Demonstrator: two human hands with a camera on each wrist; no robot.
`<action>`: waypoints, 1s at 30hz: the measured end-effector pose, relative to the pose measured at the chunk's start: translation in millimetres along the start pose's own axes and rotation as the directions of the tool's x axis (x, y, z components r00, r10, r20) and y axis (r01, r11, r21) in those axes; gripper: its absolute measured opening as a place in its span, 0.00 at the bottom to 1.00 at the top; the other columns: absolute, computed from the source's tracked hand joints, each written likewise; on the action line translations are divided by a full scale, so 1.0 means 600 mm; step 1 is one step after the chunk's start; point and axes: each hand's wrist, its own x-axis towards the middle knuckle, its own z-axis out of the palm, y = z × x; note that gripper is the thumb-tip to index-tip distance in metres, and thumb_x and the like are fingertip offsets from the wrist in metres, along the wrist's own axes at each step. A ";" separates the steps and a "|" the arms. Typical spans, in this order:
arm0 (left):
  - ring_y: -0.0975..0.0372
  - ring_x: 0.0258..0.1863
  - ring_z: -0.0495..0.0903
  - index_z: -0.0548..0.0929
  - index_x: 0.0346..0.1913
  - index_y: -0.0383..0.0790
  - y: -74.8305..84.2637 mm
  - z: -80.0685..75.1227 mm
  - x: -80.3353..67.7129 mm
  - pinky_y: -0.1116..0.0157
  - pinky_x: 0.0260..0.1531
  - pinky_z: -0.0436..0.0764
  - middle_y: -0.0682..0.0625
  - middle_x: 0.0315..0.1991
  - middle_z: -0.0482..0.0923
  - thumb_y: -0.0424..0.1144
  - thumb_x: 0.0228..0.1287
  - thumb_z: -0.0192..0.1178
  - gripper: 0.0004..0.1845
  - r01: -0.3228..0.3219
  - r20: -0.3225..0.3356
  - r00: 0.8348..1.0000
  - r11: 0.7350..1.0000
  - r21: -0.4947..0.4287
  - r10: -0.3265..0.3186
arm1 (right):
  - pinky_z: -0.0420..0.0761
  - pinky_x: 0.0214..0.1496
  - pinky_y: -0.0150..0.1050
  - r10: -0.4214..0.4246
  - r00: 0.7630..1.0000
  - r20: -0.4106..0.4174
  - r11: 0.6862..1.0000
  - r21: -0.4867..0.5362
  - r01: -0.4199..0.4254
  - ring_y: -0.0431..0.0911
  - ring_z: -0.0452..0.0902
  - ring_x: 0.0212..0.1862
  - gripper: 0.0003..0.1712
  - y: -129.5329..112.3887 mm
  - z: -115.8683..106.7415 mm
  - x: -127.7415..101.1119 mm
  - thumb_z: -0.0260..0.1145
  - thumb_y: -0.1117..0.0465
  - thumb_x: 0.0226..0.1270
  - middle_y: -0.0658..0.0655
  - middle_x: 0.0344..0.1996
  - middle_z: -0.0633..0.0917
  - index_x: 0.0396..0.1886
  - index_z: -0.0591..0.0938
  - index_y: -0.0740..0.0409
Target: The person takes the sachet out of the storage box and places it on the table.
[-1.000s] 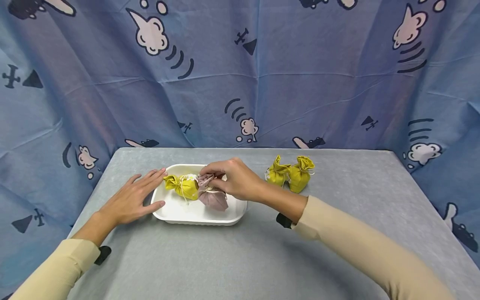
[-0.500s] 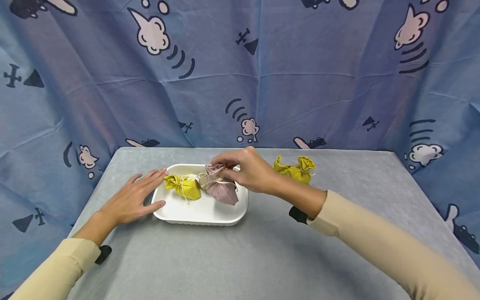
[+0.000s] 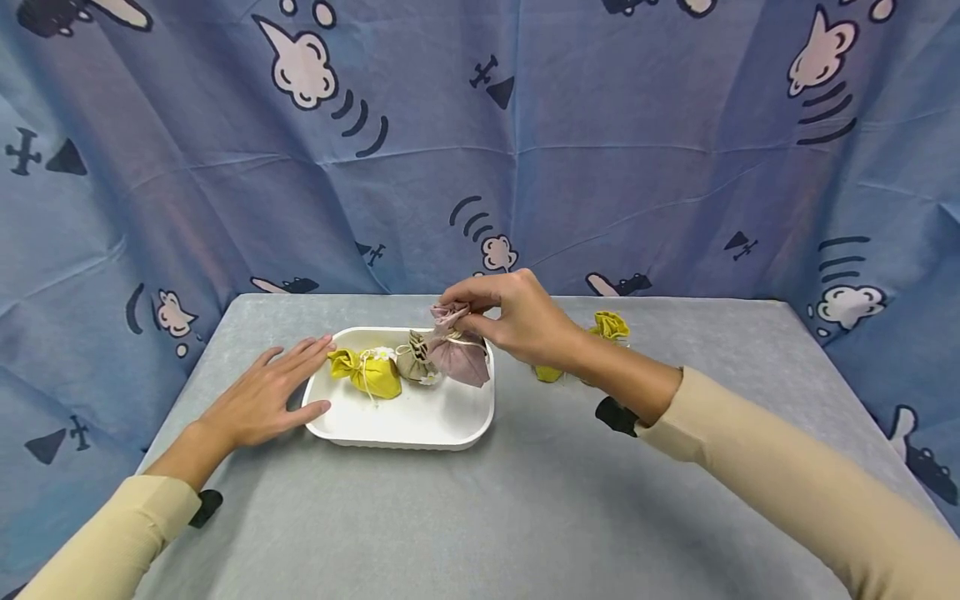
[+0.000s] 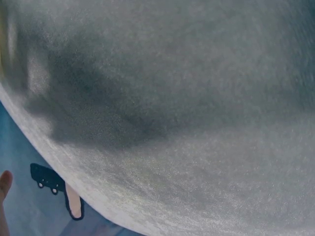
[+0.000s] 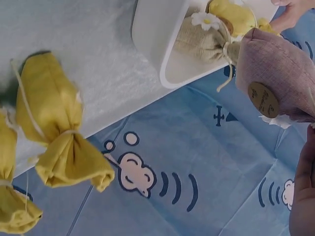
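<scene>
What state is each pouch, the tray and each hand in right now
Pink pouch: tied shut, lifted above the tray, pinched by the right hand.
Beige pouch: tied, lying in the tray.
Yellow pouch: tied, in the tray.
Tray: on the table.
Left hand: flat beside the tray.
</scene>
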 end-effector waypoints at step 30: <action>0.45 0.75 0.57 0.59 0.78 0.40 0.006 -0.003 0.000 0.37 0.67 0.56 0.45 0.79 0.52 0.61 0.67 0.56 0.44 0.019 0.020 1.000 1.000 0.006 -0.019 | 0.85 0.43 0.35 0.231 0.949 -0.215 0.970 -0.025 -0.242 0.48 0.88 0.41 0.11 0.082 -0.031 -0.037 0.71 0.72 0.61 0.58 0.40 0.90 0.44 0.86 0.65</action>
